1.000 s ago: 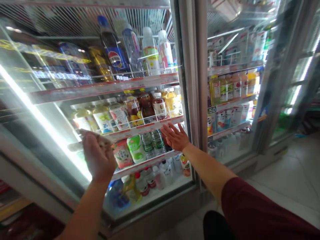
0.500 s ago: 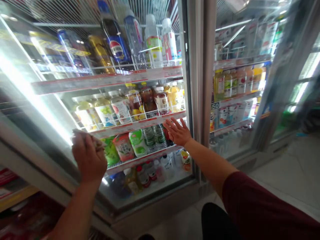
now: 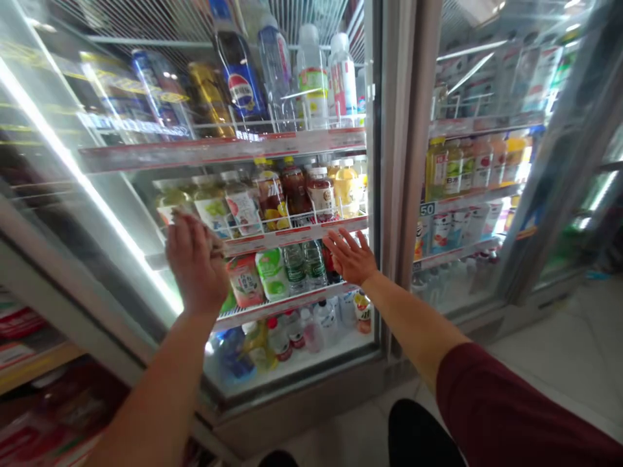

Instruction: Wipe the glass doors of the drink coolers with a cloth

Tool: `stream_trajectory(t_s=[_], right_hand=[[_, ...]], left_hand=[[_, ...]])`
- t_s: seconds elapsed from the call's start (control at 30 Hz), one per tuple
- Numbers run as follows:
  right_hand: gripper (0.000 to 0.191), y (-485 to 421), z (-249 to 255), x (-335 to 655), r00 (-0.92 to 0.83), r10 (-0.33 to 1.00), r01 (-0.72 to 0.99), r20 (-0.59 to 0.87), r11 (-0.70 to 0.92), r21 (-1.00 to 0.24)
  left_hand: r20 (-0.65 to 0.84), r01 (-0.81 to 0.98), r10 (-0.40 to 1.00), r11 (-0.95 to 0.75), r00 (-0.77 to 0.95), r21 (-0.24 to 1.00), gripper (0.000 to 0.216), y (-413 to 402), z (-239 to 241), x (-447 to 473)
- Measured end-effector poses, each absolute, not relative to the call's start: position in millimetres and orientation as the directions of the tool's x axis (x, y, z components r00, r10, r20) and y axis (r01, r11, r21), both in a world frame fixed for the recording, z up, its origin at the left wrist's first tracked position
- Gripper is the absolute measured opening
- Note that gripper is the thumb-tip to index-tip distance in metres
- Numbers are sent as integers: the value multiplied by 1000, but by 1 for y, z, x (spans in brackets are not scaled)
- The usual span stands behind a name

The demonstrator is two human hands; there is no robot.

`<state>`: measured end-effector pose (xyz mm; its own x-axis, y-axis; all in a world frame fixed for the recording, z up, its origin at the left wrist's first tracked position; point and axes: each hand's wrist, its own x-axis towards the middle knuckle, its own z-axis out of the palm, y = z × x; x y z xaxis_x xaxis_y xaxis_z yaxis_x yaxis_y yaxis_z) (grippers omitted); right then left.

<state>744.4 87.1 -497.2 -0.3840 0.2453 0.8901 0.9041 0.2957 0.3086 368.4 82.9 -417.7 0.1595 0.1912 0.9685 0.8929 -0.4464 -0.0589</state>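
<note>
My left hand [image 3: 195, 266] is wrapped round a crumpled greyish cloth [image 3: 217, 245], of which only the edges show past the fingers. It is against the glass door [image 3: 296, 379] of a drinks fridge, in front of the left end of the middle shelf. My right hand [image 3: 351, 256] lies flat on the same glass with fingers spread, holding nothing. Behind it runs the red-and-white edge strip of the middle shelf [image 3: 292, 235]. Bottled teas and juices [image 3: 321, 194] stand on that shelf, and green-labelled water bottles [image 3: 314, 266] are below it.
A metal door frame [image 3: 406, 162] divides this door from a second glass fridge [image 3: 467, 259] on the right. At lower left is a shelf with red packages [image 3: 34, 318]. Tiled floor [image 3: 559, 370] spreads at the lower right. My dark-clad knee [image 3: 421, 434] is at the bottom.
My left hand has moved up and right across the glass with the cloth. My right hand stays in place against the door. The view has shifted slightly.
</note>
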Motion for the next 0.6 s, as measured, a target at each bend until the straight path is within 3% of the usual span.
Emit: stream_trajectory(t_s=[0.1,0.27,0.47,0.6], right_hand=[[59,88,-498,744,-375,252,905,892,308,294],[60,88,-499,745,-382,249,902,890,309,301],[63,86,-498,746,-395,208,902,895,274,334],[60,86,-498,745,-397,188,904,898,248,348]], left_hand=[[974,886,187,-464,126,-25,68,79,-428,383],[937,825,250,-561,244,-65,61,73,-470,401],[966,847,165,-524,198,-84,61,79,-404,398],[971,824,135,-559,196,-88,66,80,-422,413]])
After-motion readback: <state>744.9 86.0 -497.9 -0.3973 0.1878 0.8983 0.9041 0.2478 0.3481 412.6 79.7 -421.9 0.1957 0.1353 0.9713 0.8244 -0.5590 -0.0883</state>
